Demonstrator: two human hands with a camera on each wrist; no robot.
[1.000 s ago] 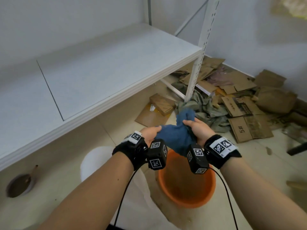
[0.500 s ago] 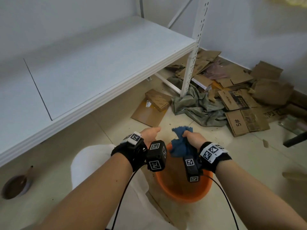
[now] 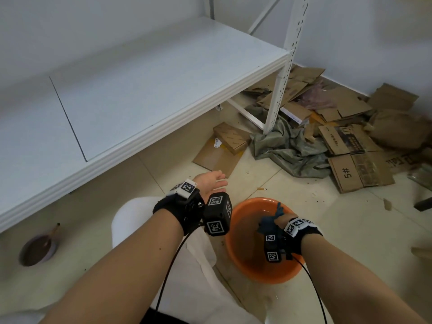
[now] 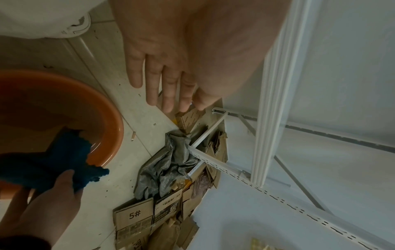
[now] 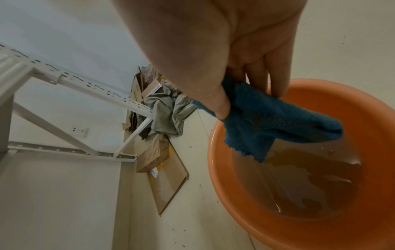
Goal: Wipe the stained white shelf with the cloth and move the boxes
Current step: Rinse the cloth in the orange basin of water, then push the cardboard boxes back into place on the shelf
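The right hand [image 5: 224, 55] pinches the blue cloth [image 5: 275, 121] between thumb and curled fingers, holding it just above the murky water inside the orange basin [image 5: 215, 162]; the cloth's lower corner hangs down to about the water's surface, though whether it touches cannot be told. In the head view this hand [image 3: 281, 219] sits over the basin's far half, with the cloth [image 3: 268, 222] bunched in its grip. The left hand [image 4: 171, 55] holds nothing: its fingers are straight and slightly spread, palm turned sideways, and it hovers over the floor beside the basin's left rim [image 3: 236, 213], apart from the cloth and well below the shelf. The white shelf [image 3: 131, 90] runs across the upper left of the head view, its front edge above and to the left of both hands, its right end fixed to a perforated white upright [image 3: 284, 73]. Under that right end lie a small closed box [image 3: 231, 137] on a flat sheet of cardboard [image 3: 215, 157], a crumpled grey sheet [image 3: 289, 148], and a heap of flattened boxes [image 3: 357, 160], one marked "5#". A small bowl of brown liquid [image 3: 37, 250] stands on the floor at the far left, below the shelf's front edge.
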